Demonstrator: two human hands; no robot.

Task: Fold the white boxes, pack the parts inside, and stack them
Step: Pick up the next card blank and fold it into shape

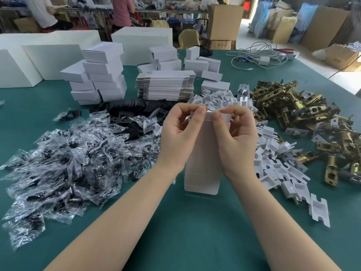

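Note:
A white box blank (203, 153) stands upright in front of me, its lower flap near the green table (185, 231). My left hand (179, 133) and my right hand (236, 137) both pinch its top edge flaps with thumb and fingers. Folded white boxes (101, 73) are stacked at the back left. A pile of flat white blanks (166, 85) lies behind my hands. Brass latch parts (304, 118) are heaped to the right, white card inserts (277, 161) beside them, clear bags of screws (64, 159) to the left, black plates (129, 112) behind those.
Large white foam blocks (45, 55) stand at the far left. Grey cables (257, 55) and red pliers (284, 50) lie at the back right. Cardboard cartons (224, 22) and people at other benches are beyond the table.

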